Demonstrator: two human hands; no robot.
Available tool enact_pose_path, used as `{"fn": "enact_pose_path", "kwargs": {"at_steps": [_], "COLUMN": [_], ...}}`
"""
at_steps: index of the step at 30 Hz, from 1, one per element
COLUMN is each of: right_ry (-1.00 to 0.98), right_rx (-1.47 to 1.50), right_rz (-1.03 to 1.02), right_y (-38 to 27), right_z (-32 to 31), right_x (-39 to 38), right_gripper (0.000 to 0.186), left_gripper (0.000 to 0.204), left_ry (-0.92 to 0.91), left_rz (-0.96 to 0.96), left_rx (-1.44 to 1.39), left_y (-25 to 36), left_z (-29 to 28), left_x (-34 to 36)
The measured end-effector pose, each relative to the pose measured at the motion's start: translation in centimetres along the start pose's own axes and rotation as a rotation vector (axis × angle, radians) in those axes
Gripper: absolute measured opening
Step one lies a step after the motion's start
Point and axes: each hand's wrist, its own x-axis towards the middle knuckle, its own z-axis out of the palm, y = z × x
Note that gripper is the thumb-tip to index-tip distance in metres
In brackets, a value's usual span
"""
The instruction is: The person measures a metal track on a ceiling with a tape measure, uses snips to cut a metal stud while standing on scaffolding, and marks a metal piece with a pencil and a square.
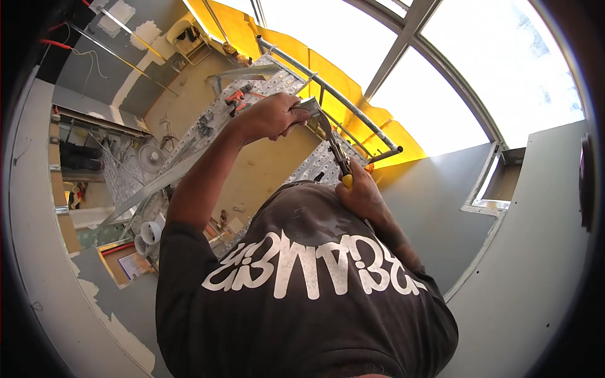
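My left hand [268,116], just above the middle of the frame, is clenched around the end of a short grey metal profile piece [310,106], holding it up in front of me. My right hand [360,192], a little right of centre and lower, is wrapped tight on the yellow-tipped handles of a pair of tin snips [334,148], whose blades run up and left to meet the metal just beside my left fingers. I judge I am in the middle of a cut on that piece, jaws set at its edge; whether they have bitten through I cannot tell. As I read it, the next squeeze calls for keeping the profile steady and the blades square to it, with my left fingers kept clear of the sharp edge. Counting what I see: one profile piece in hand, one pair of snips, two hands of mine, both closed on something. Below them, in the upper middle of the frame, lies one perforated scaffold platform [277,85] with some small orange-handled tools [236,97] on it, one grey guard rail [328,88] along its right edge, and one long metal stud [164,179] slanting down to the left.
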Motion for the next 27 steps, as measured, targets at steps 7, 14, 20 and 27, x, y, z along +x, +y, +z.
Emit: {"fn": "enact_pose_path", "kwargs": {"at_steps": [7, 14, 20, 27], "right_ry": [-0.047, -0.01, -0.081, -0.131], "right_rx": [0.004, -0.03, 0.014, -0.002], "right_rz": [0.066, 0.029, 0.025, 0.081], "right_y": [0.3, 1.4, 0.5, 0.5], "right_z": [0.2, 1.4, 0.9, 0.4], "right_x": [0.7, 1.7, 2.5, 2.8], "right_gripper": [0.042, 0.03, 0.043, 0.058], "left_gripper": [0.031, 0.03, 0.031, 0.032], "left_ry": [-0.084, -0.157, -0.152, -0.169], "left_rz": [-0.046, -0.071, -0.04, -0.089], "left_rx": [-0.143, -0.161, -0.157, -0.105], "left_y": [-0.3, -0.2, -1.2, -0.8], "left_z": [-0.9, -1.7, -1.1, -1.6], "left_x": [0.3, 0.7, 1.3, 1.3]}}
